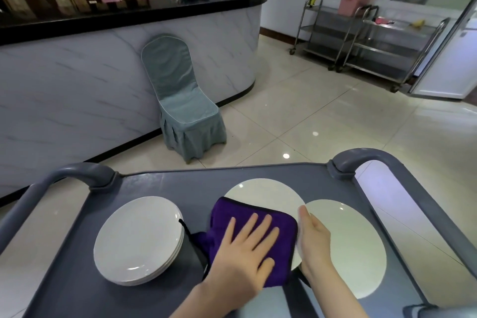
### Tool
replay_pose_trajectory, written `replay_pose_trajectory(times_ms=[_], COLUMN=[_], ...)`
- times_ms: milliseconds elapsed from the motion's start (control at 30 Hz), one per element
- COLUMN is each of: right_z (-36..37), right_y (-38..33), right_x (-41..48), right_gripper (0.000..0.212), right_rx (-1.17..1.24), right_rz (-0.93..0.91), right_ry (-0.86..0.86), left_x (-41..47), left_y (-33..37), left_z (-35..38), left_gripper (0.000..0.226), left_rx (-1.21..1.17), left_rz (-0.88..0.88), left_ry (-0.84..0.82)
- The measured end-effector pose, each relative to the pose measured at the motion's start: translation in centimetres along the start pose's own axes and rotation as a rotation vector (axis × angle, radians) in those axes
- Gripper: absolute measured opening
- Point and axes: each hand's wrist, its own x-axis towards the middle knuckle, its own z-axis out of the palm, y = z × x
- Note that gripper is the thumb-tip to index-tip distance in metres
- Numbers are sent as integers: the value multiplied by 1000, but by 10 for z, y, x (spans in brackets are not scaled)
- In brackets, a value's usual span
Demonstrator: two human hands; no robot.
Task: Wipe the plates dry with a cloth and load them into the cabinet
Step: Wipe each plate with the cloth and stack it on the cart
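On the grey cart top (160, 183) a white plate (263, 193) lies in the middle, half covered by a folded purple cloth (232, 214). My left hand (245, 248) presses flat on the cloth with its fingers spread. My right hand (313, 237) holds that plate's right rim, thumb up along the edge. A second white plate (353, 245) lies to the right. A stack of several white plates (139, 240) sits on the left of the cart.
The cart has raised grey handles at the far left (77, 170) and far right (366, 157). Beyond stand a covered teal chair (180, 100), a curved marble-look counter (77, 72) and steel trolleys (366, 41) on the tiled floor.
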Motion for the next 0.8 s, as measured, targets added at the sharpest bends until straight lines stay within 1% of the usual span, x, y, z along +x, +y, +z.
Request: replay_pose_trajectory(times_ms=[33,67,133,233,333,400,467,533,600,667,733,800], right_z=[1,2,7,12,6,-1,-6,-4,3,11,16,17], right_y=[2,3,3,-4,-20,-31,-36,-35,-26,-14,-11,-16], right_x=[-3,-7,-16,-21,-19,-14,-9,-9,-14,-20,-25,-23], right_gripper=[41,43,46,52,43,39,40,42,45,49,51,54], right_rx=[-14,-34,-59,-37,44,95,131,138,98,52,61,71], right_rz=[-8,-15,-10,-21,-15,-3,9,10,-2,-22,-39,-38], right_ry=[-4,-16,-27,-7,31,74,99,88,65,43,24,30], left_x=[4,10,25,41,38,26,12,4,10,26,41,49], left_y=[6,9,5,-21,-42,-44,-33,-10,12,19,8,-12], left_z=[1,-1,-5,-14,-22,-24,-22,-20,-17,-20,-25,-28], left_gripper=[54,53,56,60,60,59,59,58,56,57,58,59], left_rx=[39,74,113,27,48,37,43,93,156,169,164,98], left_rz=[37,36,-25,-115,-187,-171,-125,-31,35,2,-44,-91], left_ry=[-4,-27,-31,-25,5,-24,-44,-59,-30,9,48,40])
